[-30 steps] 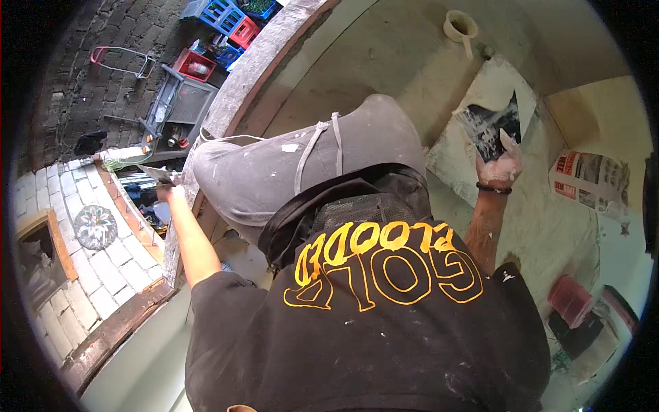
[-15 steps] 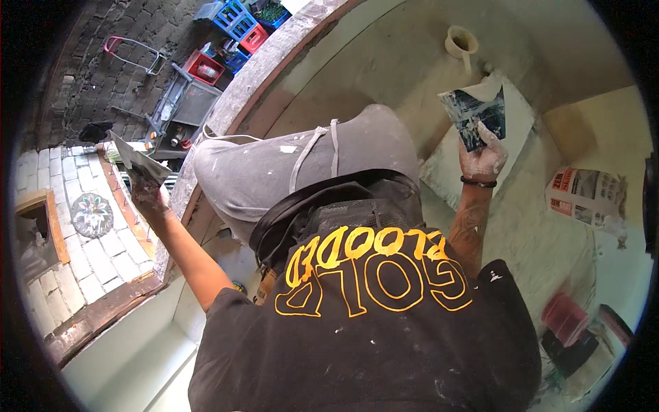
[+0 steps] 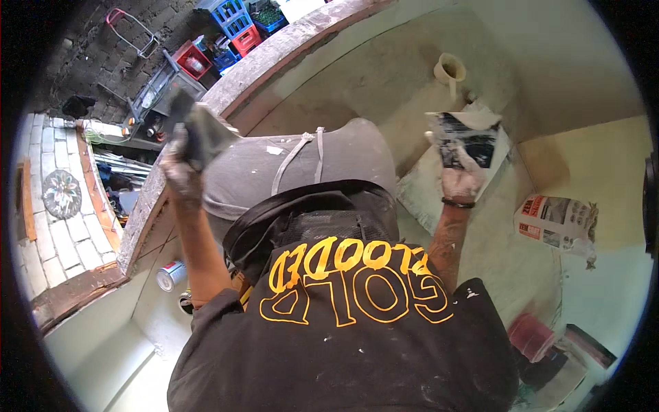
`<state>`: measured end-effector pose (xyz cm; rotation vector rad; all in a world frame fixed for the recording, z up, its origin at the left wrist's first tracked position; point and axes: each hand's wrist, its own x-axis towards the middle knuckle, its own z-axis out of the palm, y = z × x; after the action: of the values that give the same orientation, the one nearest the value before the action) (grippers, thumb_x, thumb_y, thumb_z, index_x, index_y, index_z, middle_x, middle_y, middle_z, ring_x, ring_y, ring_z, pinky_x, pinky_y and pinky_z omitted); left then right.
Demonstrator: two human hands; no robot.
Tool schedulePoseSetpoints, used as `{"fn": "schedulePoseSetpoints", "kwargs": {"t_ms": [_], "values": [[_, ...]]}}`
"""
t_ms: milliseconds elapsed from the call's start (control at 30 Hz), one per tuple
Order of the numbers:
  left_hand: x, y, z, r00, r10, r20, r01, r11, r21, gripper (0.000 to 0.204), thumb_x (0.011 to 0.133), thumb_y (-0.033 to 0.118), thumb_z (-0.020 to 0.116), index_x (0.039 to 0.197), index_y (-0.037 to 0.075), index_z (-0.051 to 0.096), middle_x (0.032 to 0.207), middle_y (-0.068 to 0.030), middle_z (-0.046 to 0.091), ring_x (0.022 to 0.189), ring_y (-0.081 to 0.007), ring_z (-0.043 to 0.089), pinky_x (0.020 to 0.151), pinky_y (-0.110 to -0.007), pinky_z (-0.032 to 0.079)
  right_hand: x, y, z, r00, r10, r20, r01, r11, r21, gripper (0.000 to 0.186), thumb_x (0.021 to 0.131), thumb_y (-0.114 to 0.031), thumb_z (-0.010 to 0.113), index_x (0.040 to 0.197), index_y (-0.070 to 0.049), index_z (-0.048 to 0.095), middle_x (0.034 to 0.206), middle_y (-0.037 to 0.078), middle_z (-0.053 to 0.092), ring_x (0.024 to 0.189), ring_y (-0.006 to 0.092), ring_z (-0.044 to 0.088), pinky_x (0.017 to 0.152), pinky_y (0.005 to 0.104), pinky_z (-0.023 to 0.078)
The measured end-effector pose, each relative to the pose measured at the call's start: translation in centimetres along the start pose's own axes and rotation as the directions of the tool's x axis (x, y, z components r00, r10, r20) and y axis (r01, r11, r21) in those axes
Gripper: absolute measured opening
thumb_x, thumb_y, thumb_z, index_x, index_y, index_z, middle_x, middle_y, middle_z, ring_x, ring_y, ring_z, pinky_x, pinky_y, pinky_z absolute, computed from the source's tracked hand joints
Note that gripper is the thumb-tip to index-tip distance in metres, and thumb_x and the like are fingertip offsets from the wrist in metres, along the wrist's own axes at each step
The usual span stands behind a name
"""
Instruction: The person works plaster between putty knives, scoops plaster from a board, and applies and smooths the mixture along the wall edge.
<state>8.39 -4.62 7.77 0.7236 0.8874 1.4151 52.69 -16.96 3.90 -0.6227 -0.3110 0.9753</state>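
My left hand [image 3: 180, 172] is closed round a dark, flat spreader [image 3: 204, 137], blurred by motion, held above the left side of my lap. In my right hand [image 3: 463, 181], a dark rectangular putty spreader [image 3: 473, 145] is smeared with white paste, mostly along its upper part. That hand is over a pale, dusty board [image 3: 422, 199] lying on the floor to the right. White residue coats the fingers of both hands. Just beyond the board stands a cream dipper [image 3: 449, 69] with its handle toward me.
A partly crumpled bag [image 3: 555, 223] lies on the right. Nearer stand a red bucket [image 3: 530, 336] and a dark block [image 3: 590, 345]. A low ledge [image 3: 274, 58] curves past my knees; beyond it are crates [image 3: 232, 19] and a hand trolley frame [image 3: 134, 31]. A can [image 3: 170, 276] lies at left.
My left hand has swung inward from the far left toward my lap with its spreader. My right hand has turned its spreader more level and drawn slightly nearer. The view has shifted.
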Motion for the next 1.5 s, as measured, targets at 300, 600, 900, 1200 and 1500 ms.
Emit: {"fn": "schedulePoseSetpoints", "kwargs": {"t_ms": [300,600,900,1200,1500], "values": [[-3.1,-6.6,10.7,0.982,-0.171,0.082,0.183,0.97,-0.158,0.018,0.079,0.005,0.056,0.096,0.002,0.053,0.087,-0.0062,0.059,0.071,-0.0127,0.058,0.062,-0.024,0.047,-1.5,8.4,7.3,0.955,0.141,0.26,-0.029,0.92,-0.391,0.04,0.066,0.019,0.05,0.102,0.003,0.052,0.096,0.011,0.058,0.087,0.0222,0.058,0.08,0.032,0.048],[-2.5,-6.4,10.4,0.984,-0.175,-0.02,0.17,0.973,-0.155,0.015,0.078,-0.002,0.052,0.093,0.0,0.052,0.085,-0.0084,0.059,0.073,-0.0139,0.058,0.062,-0.025,0.048,-2.6,10.3,13.6,0.626,0.111,0.772,0.491,0.713,-0.501,0.058,0.059,0.02,0.045,0.112,-0.004,0.046,0.113,0.015,0.042,0.108,0.0276,0.043,0.089,0.0338,0.04],[-1.1,-6.4,10.0,0.977,-0.215,0.002,0.209,0.949,-0.234,0.016,0.08,-0.002,0.05,0.095,-0.003,0.051,0.086,-0.0117,0.059,0.074,-0.0185,0.06,0.063,-0.031,0.052,0.1,11.8,11.8,0.524,0.306,0.795,0.779,0.203,-0.592,0.047,0.066,-0.001,0.059,0.109,-0.018,0.052,0.109,0.012,0.042,0.102,0.0307,0.045,0.088,0.0371,0.041],[4.5,-11.4,3.8,0.946,-0.325,0.004,0.318,0.924,-0.215,0.03,0.082,0.011,0.046,0.107,-0.005,0.052,0.108,-0.015,0.055,0.097,-0.0235,0.055,0.087,-0.036,0.044,4.5,2.1,-10.2,0.889,0.147,0.433,0.456,-0.201,-0.867,0.047,0.066,0.004,0.041,0.11,-0.012,0.049,0.1,0.017,0.05,0.102,0.0349,0.045,0.083,0.0405,0.041],[5.5,-15.3,-4.3,0.928,-0.321,0.19,0.338,0.939,-0.059,0.029,0.083,0.006,0.045,0.109,-0.007,0.049,0.115,-0.0151,0.051,0.101,-0.0214,0.052,0.088,-0.032,0.043,-8.4,-3.8,-25.5,0.947,0.018,-0.321,-0.22,-0.692,-0.687,0.038,0.07,-0.001,0.047,0.107,-0.009,0.048,0.1,0.017,0.052,0.092,0.0351,0.052,0.079,0.0426,0.044]]}}
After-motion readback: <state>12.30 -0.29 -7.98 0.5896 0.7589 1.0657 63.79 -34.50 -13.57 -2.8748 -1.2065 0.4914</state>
